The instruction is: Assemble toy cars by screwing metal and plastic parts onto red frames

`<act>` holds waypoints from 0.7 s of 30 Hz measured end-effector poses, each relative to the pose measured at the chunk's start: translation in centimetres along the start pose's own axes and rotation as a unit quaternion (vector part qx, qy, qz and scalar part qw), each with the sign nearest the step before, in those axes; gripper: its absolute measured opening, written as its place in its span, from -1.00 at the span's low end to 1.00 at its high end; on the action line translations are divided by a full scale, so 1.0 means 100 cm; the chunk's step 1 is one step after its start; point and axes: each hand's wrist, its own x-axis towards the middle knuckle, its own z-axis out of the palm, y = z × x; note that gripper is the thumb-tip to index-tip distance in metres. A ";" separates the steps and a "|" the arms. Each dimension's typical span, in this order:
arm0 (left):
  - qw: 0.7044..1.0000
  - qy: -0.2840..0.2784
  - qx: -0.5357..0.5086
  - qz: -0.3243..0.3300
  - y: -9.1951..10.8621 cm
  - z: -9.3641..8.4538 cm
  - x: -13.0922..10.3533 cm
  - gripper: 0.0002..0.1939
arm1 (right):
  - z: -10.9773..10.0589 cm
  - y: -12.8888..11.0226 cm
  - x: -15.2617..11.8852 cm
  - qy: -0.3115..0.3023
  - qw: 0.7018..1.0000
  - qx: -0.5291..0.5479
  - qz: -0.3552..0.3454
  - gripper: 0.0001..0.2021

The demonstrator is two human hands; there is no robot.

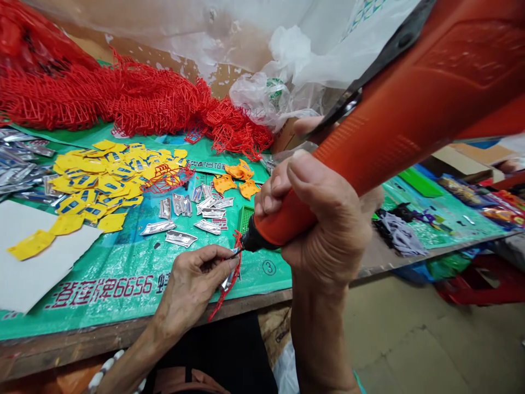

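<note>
Clamping the orange-red power screwdriver tight in the right hand, closed right round its body! Holding it aslant, down to the left, with the black nose right at a red lattice piece, too fine to tell whether touching. Pinching that piece, and a silver part against it, between thumb and fingers of the left hand, over the near edge of the green sheet. Working just nearer than the scattered silver parts, with yellow pieces heaped farther left and red lattices piled along the far side!
</note>
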 end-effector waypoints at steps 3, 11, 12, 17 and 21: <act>1.000 0.005 0.001 -0.003 0.000 0.000 0.000 -0.74 | 0.004 0.001 -0.002 0.031 0.999 -0.009 -0.010 -0.83; 0.999 0.019 -0.037 -0.026 0.002 0.001 0.002 -0.72 | -0.008 -0.004 0.004 -0.034 0.999 -0.009 0.021 -0.77; 0.998 0.020 -0.041 -0.030 0.002 0.002 0.003 -0.71 | -0.008 -0.003 0.005 -0.035 0.999 -0.002 0.020 -0.76; 0.997 0.016 -0.064 -0.036 -0.004 -0.002 0.004 -0.70 | -0.007 -0.001 0.003 -0.031 0.999 0.024 0.018 -0.71; 0.995 0.004 -0.102 -0.015 -0.007 -0.005 0.003 -0.68 | -0.008 0.001 0.003 -0.034 0.998 0.046 0.009 -0.70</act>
